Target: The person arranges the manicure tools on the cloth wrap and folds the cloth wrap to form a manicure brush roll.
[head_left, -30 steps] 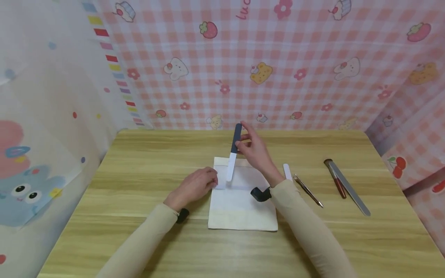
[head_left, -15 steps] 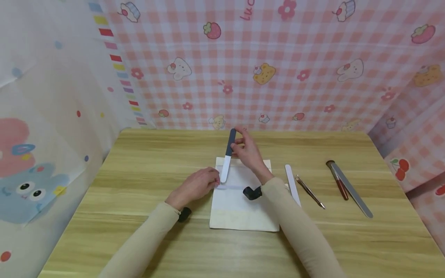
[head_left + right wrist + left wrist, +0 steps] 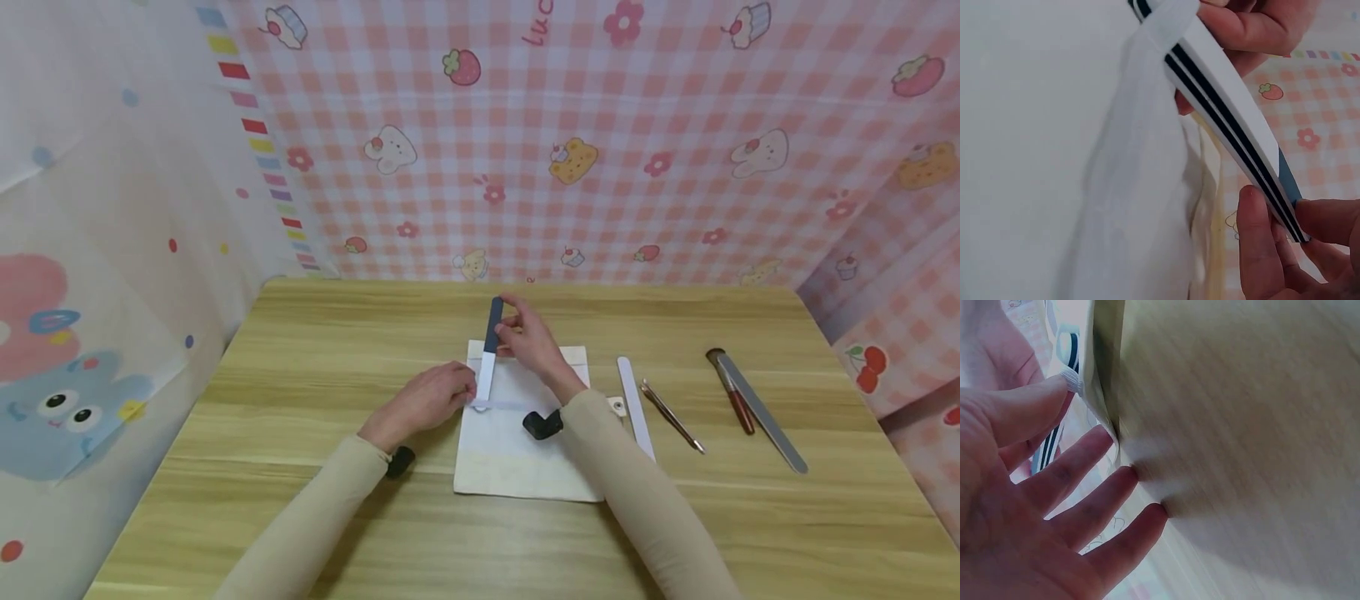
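Note:
A navy-and-white nail file with dark-striped edges is pinched near its navy end by my right hand. Its white end passes under a thin white elastic band on the cream cloth roll-up case, and the rounded tip shows just beyond the band. My left hand lies at the case's left edge. In the left wrist view, its thumb and index finger pinch the band at that edge, while the other fingers extend with their tips at the wooden table.
Right of the case lie a pale nail file, a slim metal tool, a brush with a reddish-brown handle and a long grey nail file. A small snap tab sticks out from the case. Patterned cloth stands behind the table.
My right hand has brought the nail file left and then toward me, so its white tip has gone under the band. The left hand stays at the case's left edge.

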The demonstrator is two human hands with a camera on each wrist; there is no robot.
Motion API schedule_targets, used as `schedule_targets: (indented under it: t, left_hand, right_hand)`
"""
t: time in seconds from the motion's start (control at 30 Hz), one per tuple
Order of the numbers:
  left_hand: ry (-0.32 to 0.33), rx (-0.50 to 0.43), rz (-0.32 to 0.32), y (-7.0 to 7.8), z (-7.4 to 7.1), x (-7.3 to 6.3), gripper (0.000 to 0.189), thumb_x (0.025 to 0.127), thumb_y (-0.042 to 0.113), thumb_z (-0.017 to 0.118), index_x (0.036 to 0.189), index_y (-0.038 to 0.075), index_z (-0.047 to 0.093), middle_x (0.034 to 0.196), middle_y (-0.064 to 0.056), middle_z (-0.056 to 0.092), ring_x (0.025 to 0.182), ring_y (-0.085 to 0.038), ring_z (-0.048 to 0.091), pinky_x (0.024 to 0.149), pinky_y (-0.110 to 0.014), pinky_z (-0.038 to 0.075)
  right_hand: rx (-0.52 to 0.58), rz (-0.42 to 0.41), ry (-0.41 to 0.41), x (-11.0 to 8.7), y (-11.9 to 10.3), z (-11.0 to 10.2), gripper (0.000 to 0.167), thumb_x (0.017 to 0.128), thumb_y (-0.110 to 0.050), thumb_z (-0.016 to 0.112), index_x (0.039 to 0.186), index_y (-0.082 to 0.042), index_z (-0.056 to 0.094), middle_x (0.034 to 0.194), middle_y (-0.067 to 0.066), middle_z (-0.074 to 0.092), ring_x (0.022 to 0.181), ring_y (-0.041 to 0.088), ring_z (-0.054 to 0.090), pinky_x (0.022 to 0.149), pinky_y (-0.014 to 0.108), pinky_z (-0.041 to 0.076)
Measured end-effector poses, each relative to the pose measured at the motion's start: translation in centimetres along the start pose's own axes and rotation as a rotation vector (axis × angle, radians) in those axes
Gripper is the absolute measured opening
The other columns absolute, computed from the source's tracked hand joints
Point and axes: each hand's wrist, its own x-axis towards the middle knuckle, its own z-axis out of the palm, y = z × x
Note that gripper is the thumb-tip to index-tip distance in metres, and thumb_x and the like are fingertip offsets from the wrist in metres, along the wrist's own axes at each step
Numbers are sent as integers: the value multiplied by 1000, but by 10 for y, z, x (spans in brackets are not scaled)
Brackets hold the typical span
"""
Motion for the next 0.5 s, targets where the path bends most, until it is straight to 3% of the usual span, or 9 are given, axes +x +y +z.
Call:
schedule_targets:
  t: [0.5]
  left_hand:
    - [7, -9, -24, -2, 3, 1, 7, 100, 6, 67, 95, 10, 66, 106, -8, 66, 90, -22, 59, 82, -41, 53]
  right_hand:
    - [-17, 65, -88, -14, 4, 3, 55, 104, -1, 58, 154, -12, 41, 123, 23, 59, 99, 30, 70, 86, 37, 61]
